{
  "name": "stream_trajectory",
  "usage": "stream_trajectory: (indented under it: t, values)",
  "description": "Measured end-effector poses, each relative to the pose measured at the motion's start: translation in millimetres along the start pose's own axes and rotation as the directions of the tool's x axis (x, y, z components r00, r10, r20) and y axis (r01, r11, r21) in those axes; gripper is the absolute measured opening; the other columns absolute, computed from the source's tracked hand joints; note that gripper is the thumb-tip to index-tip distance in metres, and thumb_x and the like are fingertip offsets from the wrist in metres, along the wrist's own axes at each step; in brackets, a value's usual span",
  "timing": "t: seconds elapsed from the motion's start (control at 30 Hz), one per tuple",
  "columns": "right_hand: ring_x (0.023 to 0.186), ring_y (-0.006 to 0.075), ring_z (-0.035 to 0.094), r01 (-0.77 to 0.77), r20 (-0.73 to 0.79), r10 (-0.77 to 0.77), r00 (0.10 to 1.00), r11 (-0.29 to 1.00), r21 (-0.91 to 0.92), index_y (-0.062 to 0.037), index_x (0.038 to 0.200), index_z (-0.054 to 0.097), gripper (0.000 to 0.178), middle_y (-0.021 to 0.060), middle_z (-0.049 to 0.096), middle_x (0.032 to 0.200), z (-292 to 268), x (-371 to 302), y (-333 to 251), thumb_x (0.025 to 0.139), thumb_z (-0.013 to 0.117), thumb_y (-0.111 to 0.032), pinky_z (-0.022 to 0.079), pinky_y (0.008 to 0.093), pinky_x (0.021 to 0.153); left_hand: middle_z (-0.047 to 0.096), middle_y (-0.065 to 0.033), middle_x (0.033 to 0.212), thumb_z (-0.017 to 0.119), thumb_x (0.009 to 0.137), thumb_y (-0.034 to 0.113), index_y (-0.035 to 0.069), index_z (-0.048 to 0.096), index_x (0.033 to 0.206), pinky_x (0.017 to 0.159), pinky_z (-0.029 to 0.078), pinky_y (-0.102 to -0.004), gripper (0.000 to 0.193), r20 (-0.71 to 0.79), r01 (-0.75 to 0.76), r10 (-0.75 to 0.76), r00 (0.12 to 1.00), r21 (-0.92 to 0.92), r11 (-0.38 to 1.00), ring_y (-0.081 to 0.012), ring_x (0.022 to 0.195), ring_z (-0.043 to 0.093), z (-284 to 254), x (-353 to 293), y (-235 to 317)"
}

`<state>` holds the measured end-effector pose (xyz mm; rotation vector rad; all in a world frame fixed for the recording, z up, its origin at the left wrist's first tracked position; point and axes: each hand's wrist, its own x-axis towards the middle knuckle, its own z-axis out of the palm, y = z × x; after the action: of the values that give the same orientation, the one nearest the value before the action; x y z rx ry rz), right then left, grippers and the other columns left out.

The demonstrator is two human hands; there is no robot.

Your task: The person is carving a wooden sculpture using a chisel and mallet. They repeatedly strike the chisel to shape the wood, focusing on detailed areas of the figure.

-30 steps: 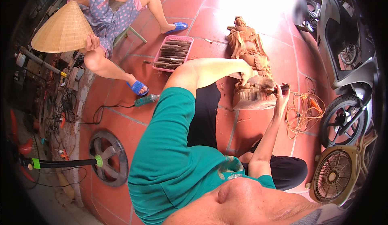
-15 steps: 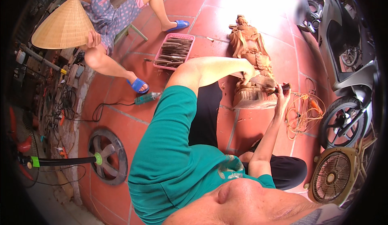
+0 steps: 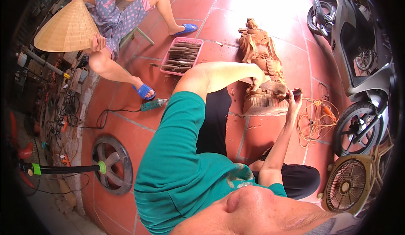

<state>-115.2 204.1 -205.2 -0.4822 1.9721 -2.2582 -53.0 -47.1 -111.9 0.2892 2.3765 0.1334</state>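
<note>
A carved wooden statue (image 3: 259, 49) lies on the red tile floor in front of me. My left hand (image 3: 258, 82) reaches across from my teal sleeve and rests on the lower part of the statue. My right hand (image 3: 294, 102) is raised beside the statue's base and is closed around a small dark-handled carving tool (image 3: 296, 93), whose tip is against the wood. Pale wood shavings lie at the statue's base.
A pink tray (image 3: 198, 45) of several wooden-handled chisels sits to the statue's left. A seated person holds a conical hat (image 3: 67, 28). A teal power tool (image 3: 154, 105), an orange cord (image 3: 316, 117), a motorbike (image 3: 363, 66), a fan (image 3: 348, 184) and a round grille (image 3: 112, 163) surround me.
</note>
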Motion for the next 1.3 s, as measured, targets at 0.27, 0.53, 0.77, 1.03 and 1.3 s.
stream_trajectory:
  t: [0.27,0.53,0.77,1.03,1.3]
  values:
    - [0.09,0.0141,0.067,-0.024,0.074,0.026,0.997,0.999,-0.032,-0.0052,0.122,0.057,0.033,0.0046,0.066,0.102,1.1,15.2,-15.6,0.093,0.071,-0.012,0.054,0.0267,0.075,0.05,-0.0261,0.143,0.087,0.072,0.03,0.007,0.011,0.157,0.109,0.039,-0.0523,0.117,-0.022,0.003,-0.003,1.0,0.001,1.0,-0.0398,0.132,0.05,0.9,0.4,-3.4]
    - [0.083,0.0139,0.064,0.475,-0.141,-0.493,0.859,0.868,-0.142,-0.0072,0.1,0.062,0.015,0.0051,0.069,0.091,-7.6,67.3,-192.0,0.092,0.072,-0.013,0.056,0.03,0.08,0.044,-0.0271,0.148,0.086,0.073,0.032,0.005,0.01,0.157,0.114,0.033,-0.0531,0.116,-0.031,-0.006,0.007,0.999,0.036,0.999,-0.0418,0.139,0.041,7.5,-0.4,-4.5]
    - [0.086,0.0242,0.071,0.732,-0.336,-0.706,0.623,0.678,-0.065,-0.0003,0.102,0.057,0.021,0.0175,0.072,0.091,-2.5,53.6,-270.6,0.09,0.073,-0.006,0.062,0.0394,0.079,0.039,-0.0291,0.151,0.087,0.072,0.035,0.005,0.007,0.158,0.115,0.031,-0.0525,0.121,0.029,0.012,-0.013,0.999,0.051,0.999,-0.044,0.139,0.04,21.4,25.2,-15.3]
    - [0.082,0.0174,0.068,0.215,0.013,-0.215,0.976,0.977,0.003,-0.0035,0.117,0.058,0.028,0.007,0.066,0.096,15.0,25.4,-113.8,0.094,0.07,-0.012,0.058,0.032,0.074,0.042,-0.0282,0.149,0.086,0.072,0.03,0.004,0.008,0.158,0.113,0.036,-0.0511,0.119,-0.001,0.007,-0.007,1.0,0.023,1.0,-0.0424,0.138,0.042,9.9,2.4,-1.7]
    - [0.077,0.0152,0.067,-0.018,0.063,0.015,0.998,0.998,0.055,-0.0025,0.119,0.055,0.035,0.0064,0.064,0.095,8.3,0.5,-41.9,0.09,0.074,-0.011,0.056,0.0273,0.068,0.046,-0.0319,0.142,0.089,0.063,0.027,0.008,0.023,0.153,0.103,0.044,-0.0537,0.113,-0.101,-0.008,0.009,0.995,0.014,1.0,-0.0444,0.129,0.05,5.6,-6.4,-2.2]
